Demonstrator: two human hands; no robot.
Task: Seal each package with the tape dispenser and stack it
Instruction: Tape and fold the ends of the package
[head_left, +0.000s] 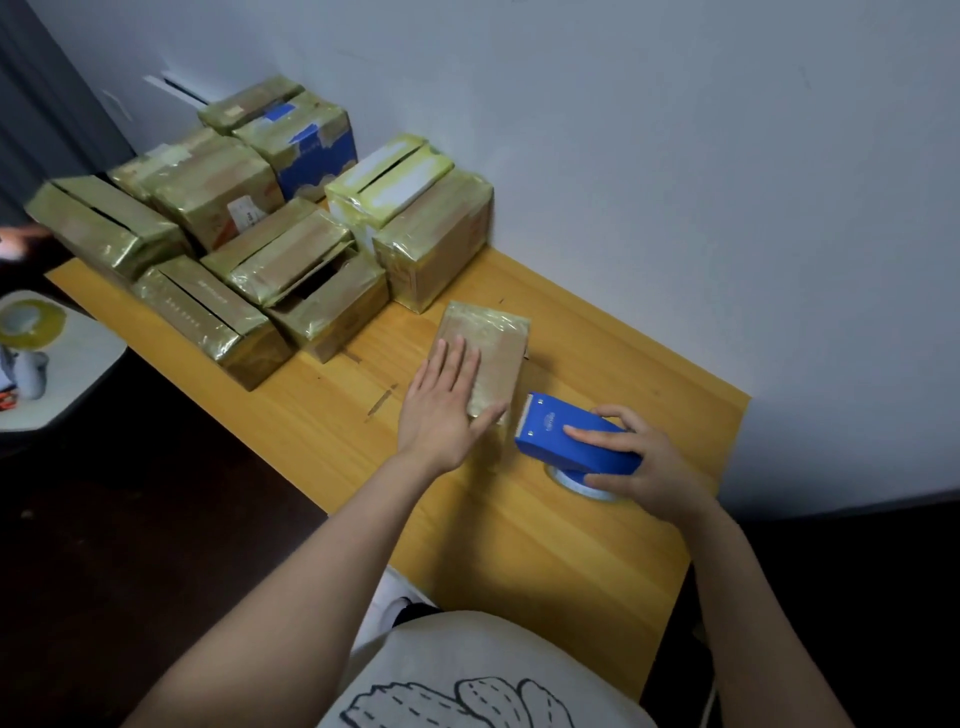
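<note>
Nearest to me, at the bottom of my feed, is a pale shirt (467, 670) with a black line print. Both forearms reach forward from it over the yellow wooden tabletop (519, 535).

The right hand (636, 462) grips the blue tape dispenser (569, 434), with its fingers (597, 432) curled over the top and the thumb underneath. The roll of clear tape (582, 484) shows below the dispenser body, resting on the tabletop. The dispenser's long axis runs from near-right to far-left. Its toothed cutter end points at the near end of the small package (493, 353) and sits just beside it.

The left hand (441, 410) lies flat on that package, with straight, slightly spread fingers pressing on the near half of its top face. The package is a flat brown box wrapped in glossy tape, lying on the tabletop just left of the dispenser. Its long axis points away from me toward the wall.

Beyond it, at the far-left end of the tabletop, is a pile of taped packages (249, 244), set close together and partly stacked. Several show open slits along their tops. One box (387, 179) is white-topped, and another (317, 156) has a blue print. The grey wall (649, 156) is just behind them. Off the tabletop at the far left, a white side table (78, 364) holds another tape roll (31, 322).
</note>
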